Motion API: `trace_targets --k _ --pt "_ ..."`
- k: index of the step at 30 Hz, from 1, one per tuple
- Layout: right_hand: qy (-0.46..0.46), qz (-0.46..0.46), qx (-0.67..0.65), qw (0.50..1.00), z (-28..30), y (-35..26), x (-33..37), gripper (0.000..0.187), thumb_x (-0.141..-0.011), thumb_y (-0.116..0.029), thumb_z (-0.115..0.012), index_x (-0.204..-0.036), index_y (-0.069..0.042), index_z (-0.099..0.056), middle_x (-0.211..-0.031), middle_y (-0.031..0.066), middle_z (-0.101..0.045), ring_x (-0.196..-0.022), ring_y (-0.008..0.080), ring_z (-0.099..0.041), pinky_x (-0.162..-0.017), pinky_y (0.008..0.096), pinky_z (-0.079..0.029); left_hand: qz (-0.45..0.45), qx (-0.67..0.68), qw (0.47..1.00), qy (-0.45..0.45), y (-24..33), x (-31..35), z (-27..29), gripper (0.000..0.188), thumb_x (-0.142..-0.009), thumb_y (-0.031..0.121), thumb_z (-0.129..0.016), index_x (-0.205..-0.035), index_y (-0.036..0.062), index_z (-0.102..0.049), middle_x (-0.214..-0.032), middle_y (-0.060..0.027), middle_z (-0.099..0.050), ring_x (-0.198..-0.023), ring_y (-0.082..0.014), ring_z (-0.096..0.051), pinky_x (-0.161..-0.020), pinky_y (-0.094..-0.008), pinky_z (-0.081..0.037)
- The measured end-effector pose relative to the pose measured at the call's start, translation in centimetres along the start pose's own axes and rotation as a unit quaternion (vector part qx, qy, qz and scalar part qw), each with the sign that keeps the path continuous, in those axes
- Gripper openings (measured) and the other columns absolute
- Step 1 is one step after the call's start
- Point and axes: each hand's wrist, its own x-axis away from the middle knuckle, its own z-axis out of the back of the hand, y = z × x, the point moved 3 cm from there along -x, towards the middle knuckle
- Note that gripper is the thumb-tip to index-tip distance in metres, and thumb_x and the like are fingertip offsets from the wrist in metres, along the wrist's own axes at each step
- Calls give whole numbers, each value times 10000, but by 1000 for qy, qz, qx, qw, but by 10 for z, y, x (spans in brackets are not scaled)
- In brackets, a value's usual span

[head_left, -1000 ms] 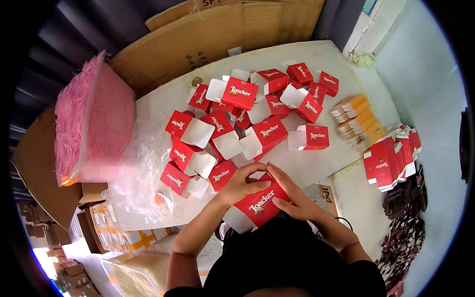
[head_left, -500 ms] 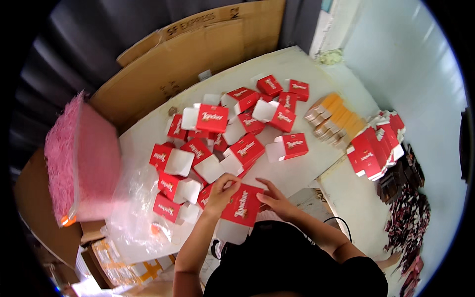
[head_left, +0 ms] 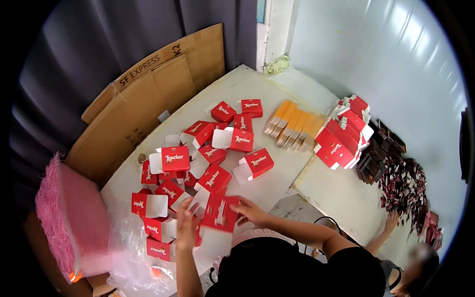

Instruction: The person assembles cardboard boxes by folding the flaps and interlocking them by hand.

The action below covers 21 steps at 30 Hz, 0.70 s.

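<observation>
A red carton (head_left: 219, 214) with a white open flap hangs in front of my body, the flap toward me. My right hand (head_left: 251, 212) grips it at its upper right corner. My left hand (head_left: 186, 228) is just left of the carton and apart from it, fingers stretched upward and somewhat blurred, holding nothing that I can see. Beyond both hands lies a loose cluster of similar red cartons (head_left: 176, 159), several with white flaps standing open. One such carton (head_left: 258, 162) sits a little away from the others, to the right.
The white table (head_left: 267, 195) also bears rows of orange-topped packs (head_left: 292, 126), a stack of flattened red cartons (head_left: 339, 143), and dark wrapped pieces (head_left: 403, 183) with another person's hand (head_left: 392, 221) beside them. At left stand a bin of pink shreds (head_left: 81, 222) and clear plastic film (head_left: 131, 257).
My left hand has come off the carton and moved left. My right hand still holds the carton. The view has swung rightward, bringing another person into the lower right.
</observation>
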Motion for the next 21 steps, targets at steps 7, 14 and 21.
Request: trace_targets --k 7,14,21 --pt "276 124 -28 953 100 -25 -31 656 -828 -340 -605 -1344 -165 -239 -1169 100 -446 -1005 210 -526 -767 397 -465 -6 51 997 48 12 18 34 494 -875 317 -544 -1296 137 -358 -1363 -79 -329 -1180 -273 -397 -956 -454 -354" --pt "640 193 506 544 291 -41 35 755 -593 -139 -757 -1240 -41 -382 -1233 186 -424 -1165 350 -387 -943 419 -353 39 51 993 101 -13 51 69 483 -879 288 -529 -1300 128 -355 -1334 -105 -354 -1090 -267 -484 -876 -413 -438" --pt "658 -134 526 522 378 -41 123 902 -624 -245 -736 -1357 -77 -238 -1355 160 -299 -1281 305 -276 -970 457 -345 71 73 981 163 -34 76 86 396 -901 237 -486 -1273 137 -392 -1297 -98 -400 -1030 -233 -522 -855 -371 -440"
